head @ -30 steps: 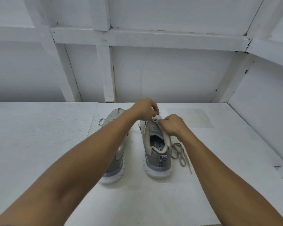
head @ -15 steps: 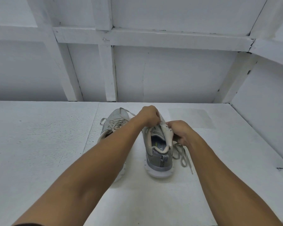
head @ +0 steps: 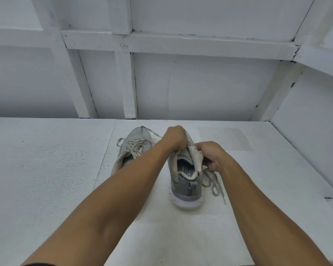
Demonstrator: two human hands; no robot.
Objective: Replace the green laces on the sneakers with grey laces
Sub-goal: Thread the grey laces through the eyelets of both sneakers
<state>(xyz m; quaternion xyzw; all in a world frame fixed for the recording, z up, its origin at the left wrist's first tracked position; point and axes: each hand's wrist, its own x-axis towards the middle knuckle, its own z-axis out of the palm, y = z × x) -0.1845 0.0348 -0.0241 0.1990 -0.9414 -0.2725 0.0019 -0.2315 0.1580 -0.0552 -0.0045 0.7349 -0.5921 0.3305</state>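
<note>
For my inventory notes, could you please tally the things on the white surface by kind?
Grey sneakers: 2, laced sneaker, held sneaker
Laces: 2, threaded lace, trailing lace
Total: 4

Laced grey sneaker (head: 136, 140) upright; second sneaker (head: 185, 189) beside it (heel nearest), grey lace (head: 214, 186) trailing loose.

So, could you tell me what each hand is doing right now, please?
Left hand: closed, gripping the sneaker.
Right hand: closed, gripping the same sneaker's eyelet edge.
</note>
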